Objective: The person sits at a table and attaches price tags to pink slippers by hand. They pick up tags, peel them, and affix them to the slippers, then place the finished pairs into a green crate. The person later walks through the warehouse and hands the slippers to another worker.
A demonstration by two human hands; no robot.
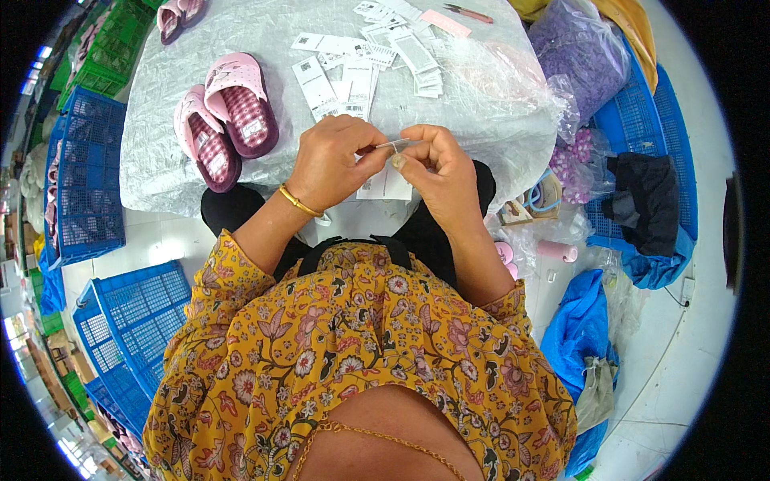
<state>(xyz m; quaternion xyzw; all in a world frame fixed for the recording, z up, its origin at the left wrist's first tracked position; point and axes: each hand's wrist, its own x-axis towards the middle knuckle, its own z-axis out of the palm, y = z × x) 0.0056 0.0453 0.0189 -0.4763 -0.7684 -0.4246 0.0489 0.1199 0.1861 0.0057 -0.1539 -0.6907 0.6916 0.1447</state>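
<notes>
Over the table's near edge, my left hand [338, 159] and my right hand [437, 167] meet with their fingertips pinched together. Between them is a thin whitish strip [399, 144], seen nearly edge-on; its exact kind is unclear. A white card [388, 186] shows just below the hands, and I cannot tell whether it is joined to the strip. Left of my left hand stands a pair of pink slippers with plaid insoles and dark soles, one slipper [241, 104] overlapping the other [207, 140]. Beyond the hands lie several printed white tags [353, 84], spread loosely.
Plastic sheeting covers the table [160, 172]. Small snips [468, 14], a pink card [446, 22] and clear plastic bags [509, 80] lie at its far right. More slippers [178, 18] sit far left. Blue crates [92, 176] flank the left; a purple-filled bag [579, 60] rests at the right.
</notes>
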